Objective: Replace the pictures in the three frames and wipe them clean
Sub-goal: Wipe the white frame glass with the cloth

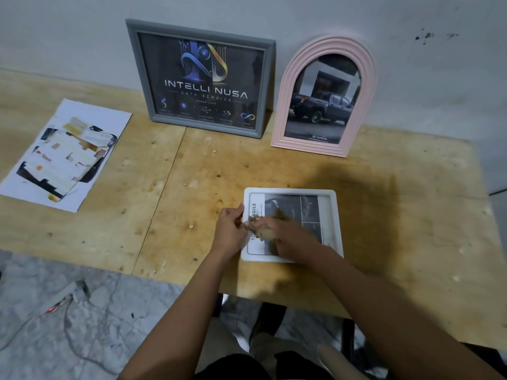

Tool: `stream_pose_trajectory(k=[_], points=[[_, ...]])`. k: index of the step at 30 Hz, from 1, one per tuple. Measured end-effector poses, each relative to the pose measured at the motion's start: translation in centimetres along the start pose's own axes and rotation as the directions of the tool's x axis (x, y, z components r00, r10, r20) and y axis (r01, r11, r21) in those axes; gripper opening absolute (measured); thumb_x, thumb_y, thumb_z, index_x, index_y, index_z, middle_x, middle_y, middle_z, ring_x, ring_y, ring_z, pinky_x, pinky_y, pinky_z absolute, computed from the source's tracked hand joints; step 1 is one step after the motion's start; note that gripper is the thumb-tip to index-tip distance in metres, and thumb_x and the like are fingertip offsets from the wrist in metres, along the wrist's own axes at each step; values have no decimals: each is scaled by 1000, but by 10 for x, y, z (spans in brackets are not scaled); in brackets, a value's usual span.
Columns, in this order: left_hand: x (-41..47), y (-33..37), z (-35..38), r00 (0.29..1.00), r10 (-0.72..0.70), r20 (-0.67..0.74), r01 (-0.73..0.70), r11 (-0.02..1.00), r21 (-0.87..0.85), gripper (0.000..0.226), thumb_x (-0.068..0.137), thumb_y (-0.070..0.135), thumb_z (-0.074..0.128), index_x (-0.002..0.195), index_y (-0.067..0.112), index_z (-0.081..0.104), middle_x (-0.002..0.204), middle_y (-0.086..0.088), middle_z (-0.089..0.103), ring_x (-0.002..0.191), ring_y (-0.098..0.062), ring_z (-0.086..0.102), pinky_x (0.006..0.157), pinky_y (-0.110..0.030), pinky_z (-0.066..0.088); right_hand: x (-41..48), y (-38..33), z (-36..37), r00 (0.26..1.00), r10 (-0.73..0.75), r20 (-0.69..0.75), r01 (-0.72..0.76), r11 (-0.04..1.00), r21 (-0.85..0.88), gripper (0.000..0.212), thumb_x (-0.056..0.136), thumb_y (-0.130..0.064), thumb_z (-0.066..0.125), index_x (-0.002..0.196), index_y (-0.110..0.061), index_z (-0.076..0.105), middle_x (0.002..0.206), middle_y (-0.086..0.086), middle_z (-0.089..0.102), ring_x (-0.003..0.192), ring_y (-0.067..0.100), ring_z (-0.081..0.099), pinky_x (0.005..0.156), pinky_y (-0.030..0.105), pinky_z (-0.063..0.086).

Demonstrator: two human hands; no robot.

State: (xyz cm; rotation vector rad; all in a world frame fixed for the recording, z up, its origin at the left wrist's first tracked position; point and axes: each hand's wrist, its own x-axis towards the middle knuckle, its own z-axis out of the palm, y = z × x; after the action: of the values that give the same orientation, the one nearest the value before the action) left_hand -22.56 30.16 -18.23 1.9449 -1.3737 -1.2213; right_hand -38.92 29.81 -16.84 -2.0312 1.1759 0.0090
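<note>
Closest to me, my two hands meet over the white frame point(292, 225), which lies flat on the table point(397, 215) near its front edge. My left hand point(231, 229) pinches the frame's left side. My right hand point(285, 237) rests on the glass, its fingers point(262, 224) closed on a small crumpled cloth point(263, 233) — I think I am wiping. The frame's long side runs away from me, so the wipe should go up and down it. Its picture has sideways letters; I can read "AGILE". Farther left lies a loose printed sheet point(63, 154). At the back, leaning on the wall, stand a grey frame point(201, 78) reading "INTELLI NUSA DATA SERVICE" and a pink arched frame point(325, 97) — a truck picture marked "TOYOTA".
</note>
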Motion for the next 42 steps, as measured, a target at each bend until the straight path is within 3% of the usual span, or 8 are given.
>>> stream_pose_trajectory(k=[7, 12, 16, 25, 27, 30, 33, 42], points=[[2, 1, -1, 999, -45, -13, 45, 999, -7, 50, 88, 6, 61, 136, 8, 46, 106, -3, 40, 91, -14, 45, 83, -13, 33, -30, 7, -2, 999, 4, 44, -12, 984, 180, 29, 91, -4, 48, 107, -20, 68, 115, -10, 64, 104, -3, 52, 86, 0, 30], [1, 2, 0, 999, -32, -10, 32, 999, 18, 51, 89, 6, 59, 138, 9, 43, 107, -2, 39, 94, -14, 45, 89, -17, 34, -42, 25, -4, 994, 107, -8, -105, 982, 159, 25, 87, -18, 45, 92, -36, 62, 106, -23, 64, 102, -2, 57, 91, 31, 49], [1, 2, 0, 1000, -22, -12, 22, 999, 26, 51, 89, 6, 59, 138, 7, 43, 108, -2, 39, 94, -13, 46, 87, -15, 33, -58, 37, -8, 989, 132, -64, -111, 958, 263, 25, 83, 1, 44, 86, -17, 62, 93, -13, 68, 91, -4, 62, 82, 22, 51], [5, -4, 1, 1000, 23, -22, -22, 999, 37, 49, 83, 2, 64, 130, 10, 53, 113, -13, 54, 95, -20, 56, 92, -24, 41, -96, 73, -28, 946, 179, -269, -209, 974, -87, 22, 86, -14, 45, 99, -12, 63, 94, 7, 62, 71, 12, 47, 57, 13, 33], [6, -7, 2, 999, 44, -7, -43, 997, 68, 47, 82, 4, 62, 127, 15, 58, 107, -12, 57, 94, -22, 58, 91, -28, 46, -94, 71, -32, 867, 254, -428, -257, 965, 51, 27, 83, -20, 38, 96, -12, 61, 89, 6, 61, 66, 11, 48, 55, 17, 35], [-1, -3, 5, 998, 66, -12, -65, 994, 83, 50, 82, 3, 54, 129, 19, 54, 106, -9, 49, 95, -23, 52, 87, -26, 42, -89, 68, -42, 520, 433, -736, -322, 898, 301, 19, 88, -8, 43, 95, -8, 60, 89, 2, 58, 77, 17, 51, 65, 25, 41], [-10, -1, 9, 993, 82, -89, -72, 991, 116, 46, 89, 2, 51, 135, 7, 47, 103, -5, 38, 94, -16, 42, 86, -15, 31, -93, 80, -42, 347, 628, -696, -524, 746, 412, 19, 86, -4, 49, 103, -7, 58, 97, 10, 59, 85, 25, 51, 70, 32, 42], [-28, -7, 22, 955, 164, -247, -79, 944, 322, 26, 88, 10, 55, 111, 1, 65, 107, -19, 50, 101, -35, 43, 88, -37, 35, -95, 70, -15, 562, 537, -629, -697, 717, -11, 53, 93, -19, 46, 144, -10, 33, 153, 10, 27, 143, 27, 19, 114, 45, 17]])
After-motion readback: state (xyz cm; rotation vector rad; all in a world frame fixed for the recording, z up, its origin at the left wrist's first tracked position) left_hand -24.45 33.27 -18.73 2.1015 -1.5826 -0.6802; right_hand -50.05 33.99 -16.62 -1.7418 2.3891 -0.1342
